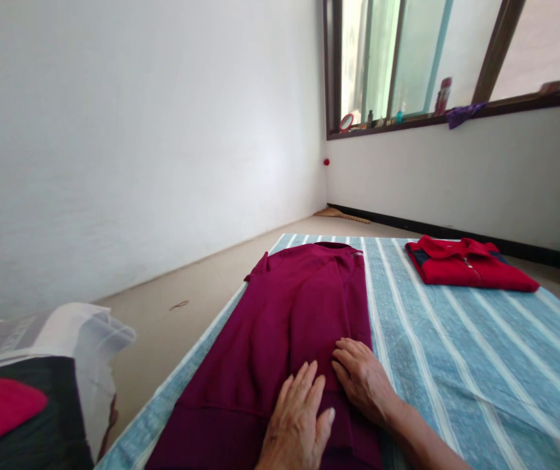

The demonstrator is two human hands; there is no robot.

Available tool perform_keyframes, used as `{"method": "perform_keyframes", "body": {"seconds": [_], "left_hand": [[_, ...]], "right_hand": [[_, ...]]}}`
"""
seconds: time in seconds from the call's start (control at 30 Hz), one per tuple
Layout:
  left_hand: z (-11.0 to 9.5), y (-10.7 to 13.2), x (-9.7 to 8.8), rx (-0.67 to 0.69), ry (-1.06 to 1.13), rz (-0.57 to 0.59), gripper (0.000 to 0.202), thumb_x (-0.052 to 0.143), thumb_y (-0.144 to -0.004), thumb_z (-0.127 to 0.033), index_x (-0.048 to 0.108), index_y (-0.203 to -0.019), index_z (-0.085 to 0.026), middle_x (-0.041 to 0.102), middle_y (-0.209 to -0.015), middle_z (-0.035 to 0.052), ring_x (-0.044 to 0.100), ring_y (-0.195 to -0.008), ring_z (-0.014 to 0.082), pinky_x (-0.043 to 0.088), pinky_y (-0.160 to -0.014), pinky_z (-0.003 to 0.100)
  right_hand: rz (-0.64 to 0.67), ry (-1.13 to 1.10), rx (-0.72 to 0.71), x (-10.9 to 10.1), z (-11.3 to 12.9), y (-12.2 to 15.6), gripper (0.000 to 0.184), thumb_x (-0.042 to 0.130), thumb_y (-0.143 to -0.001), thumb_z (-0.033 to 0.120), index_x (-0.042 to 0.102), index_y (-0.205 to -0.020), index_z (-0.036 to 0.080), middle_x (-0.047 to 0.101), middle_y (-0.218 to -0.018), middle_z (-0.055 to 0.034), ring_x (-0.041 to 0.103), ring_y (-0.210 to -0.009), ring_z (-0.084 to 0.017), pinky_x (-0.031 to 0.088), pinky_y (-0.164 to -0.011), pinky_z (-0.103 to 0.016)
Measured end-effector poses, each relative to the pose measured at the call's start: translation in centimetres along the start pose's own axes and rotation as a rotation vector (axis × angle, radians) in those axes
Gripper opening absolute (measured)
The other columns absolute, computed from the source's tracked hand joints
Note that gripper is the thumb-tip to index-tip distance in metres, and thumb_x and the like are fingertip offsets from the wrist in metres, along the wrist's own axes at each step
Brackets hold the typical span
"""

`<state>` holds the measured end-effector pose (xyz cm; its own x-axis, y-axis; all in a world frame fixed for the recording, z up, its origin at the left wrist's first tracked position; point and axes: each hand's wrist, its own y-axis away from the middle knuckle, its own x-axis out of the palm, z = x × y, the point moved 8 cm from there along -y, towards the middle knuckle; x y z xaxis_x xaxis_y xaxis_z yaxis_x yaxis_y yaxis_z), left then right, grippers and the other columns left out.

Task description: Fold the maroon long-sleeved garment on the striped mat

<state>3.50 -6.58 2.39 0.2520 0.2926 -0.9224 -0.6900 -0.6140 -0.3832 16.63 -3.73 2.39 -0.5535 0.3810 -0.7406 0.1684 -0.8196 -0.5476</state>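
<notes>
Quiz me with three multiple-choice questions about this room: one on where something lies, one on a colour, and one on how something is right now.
1. Where does the red collared shirt lie?
A. On the blue striped cloth
B. On the window ledge
C. On the floor

2. What colour is the garment under the hands?
A. Navy
B. Pale green
C. Deep maroon

3. How are the left hand and right hand?
A. Closed into fists
B. Open, with the fingers spread on the garment
C. Lifted high above the cloth

Answers:
1. A, the folded shirt sits on the cloth, to the right of the garment.
2. C, the whole garment shows a deep maroon.
3. B, both hands lie open against the fabric.
</notes>
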Motion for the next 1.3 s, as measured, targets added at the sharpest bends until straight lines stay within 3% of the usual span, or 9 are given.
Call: {"method": "perform_keyframes", "body": {"seconds": [0.13,0.53,1.3], "left_hand": [[-0.4,-0.1,-0.8,0.044,-0.081,-0.092,0.042,0.047,-0.091,-0.033,0.051,-0.129,-0.017,0.054,-0.135,0.0102,0.052,-0.122,0.0237,0.051,-0.095,0.04],[-0.9,-0.1,-1.4,0.099,-0.176,-0.188,0.039,0.046,-0.09,-0.033,0.054,-0.123,-0.014,0.062,-0.126,0.0108,0.06,-0.113,0.0226,0.058,-0.083,0.038],[-0.9,-0.2,-1.7,0.129,-0.204,-0.244,0.038,0.046,-0.089,-0.032,0.055,-0.121,-0.015,0.063,-0.124,0.0096,0.061,-0.111,0.0212,0.058,-0.082,0.033]], "right_hand": [[-0.011,0.006,-0.002,0.1,-0.2,0.1,0.022,0.045,-0.091,0.016,0.065,-0.099,0.018,0.065,-0.108,-0.009,0.057,-0.107,-0.023,0.045,-0.097,-0.042],[-0.004,-0.014,0.012,0.1,-0.1,0.1,0.019,0.046,-0.091,0.015,0.064,-0.095,0.018,0.065,-0.108,-0.0083,0.057,-0.107,-0.023,0.043,-0.098,-0.042],[-0.023,0.001,-0.005,-0.1,0.1,-0.1,0.022,0.045,-0.09,0.014,0.065,-0.099,0.019,0.066,-0.106,-0.0085,0.059,-0.105,-0.023,0.046,-0.096,-0.04]]}}
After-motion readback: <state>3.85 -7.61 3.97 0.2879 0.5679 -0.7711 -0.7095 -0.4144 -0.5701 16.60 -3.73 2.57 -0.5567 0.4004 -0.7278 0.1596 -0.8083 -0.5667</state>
